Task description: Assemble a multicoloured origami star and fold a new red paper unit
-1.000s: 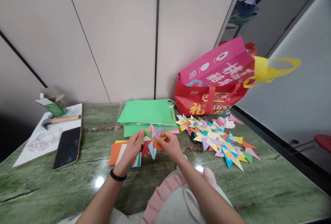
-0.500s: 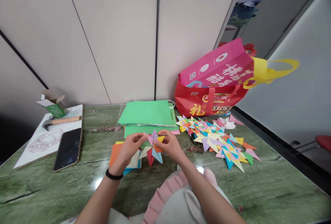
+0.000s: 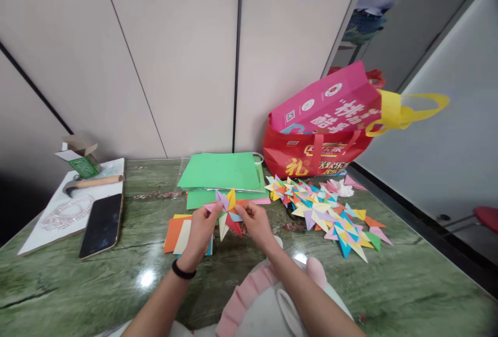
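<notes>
Both my hands hold one multicoloured folded paper star (image 3: 229,213) above the green marble table (image 3: 97,285). My left hand (image 3: 202,229), with a black band at the wrist, pinches the star's left side. My right hand (image 3: 253,221) pinches its right side. Under my left hand lies a small stack of orange, white and blue paper squares (image 3: 177,233). A pile of several finished paper stars (image 3: 327,212) lies to the right of my hands. Behind the star sits a stack of green paper sheets (image 3: 221,173).
A red and pink shopping bag (image 3: 322,129) with yellow handles stands at the back right. At the left, a white board (image 3: 46,223) carries a black phone (image 3: 101,225), a hammer (image 3: 91,182), a bead bracelet (image 3: 66,213) and a small open box (image 3: 80,156). The table's right edge (image 3: 428,233) drops off.
The star has been turned in my hands, with different points now facing up, and both hands have shifted slightly with it. The view has barely moved.
</notes>
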A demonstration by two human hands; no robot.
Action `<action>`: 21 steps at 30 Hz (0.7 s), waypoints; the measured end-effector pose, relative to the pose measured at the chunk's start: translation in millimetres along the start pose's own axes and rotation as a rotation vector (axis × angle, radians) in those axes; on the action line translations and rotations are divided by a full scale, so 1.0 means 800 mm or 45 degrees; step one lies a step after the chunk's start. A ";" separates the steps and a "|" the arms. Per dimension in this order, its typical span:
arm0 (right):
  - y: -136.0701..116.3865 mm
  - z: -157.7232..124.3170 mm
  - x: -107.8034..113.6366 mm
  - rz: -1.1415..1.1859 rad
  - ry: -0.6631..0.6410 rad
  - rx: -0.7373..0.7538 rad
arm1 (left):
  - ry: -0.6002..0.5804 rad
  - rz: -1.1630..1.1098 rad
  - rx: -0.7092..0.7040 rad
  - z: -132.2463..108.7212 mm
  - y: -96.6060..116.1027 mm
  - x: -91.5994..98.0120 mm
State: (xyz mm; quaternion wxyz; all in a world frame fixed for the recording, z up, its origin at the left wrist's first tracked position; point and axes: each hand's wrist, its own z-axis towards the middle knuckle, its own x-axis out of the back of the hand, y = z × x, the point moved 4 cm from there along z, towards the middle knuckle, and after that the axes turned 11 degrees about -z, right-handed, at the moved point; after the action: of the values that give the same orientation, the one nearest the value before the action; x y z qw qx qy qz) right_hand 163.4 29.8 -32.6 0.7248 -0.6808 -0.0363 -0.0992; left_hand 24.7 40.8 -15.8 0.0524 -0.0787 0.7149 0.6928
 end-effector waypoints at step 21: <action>-0.017 0.000 0.007 -0.205 -0.032 0.259 | -0.095 0.118 -0.104 0.000 0.023 0.005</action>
State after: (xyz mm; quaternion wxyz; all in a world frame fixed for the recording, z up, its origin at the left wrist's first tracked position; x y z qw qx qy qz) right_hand 166.0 28.9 -18.3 0.7792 -0.5999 -0.1097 -0.1444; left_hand 17.1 41.2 1.7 0.0436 -0.0215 0.6864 0.7256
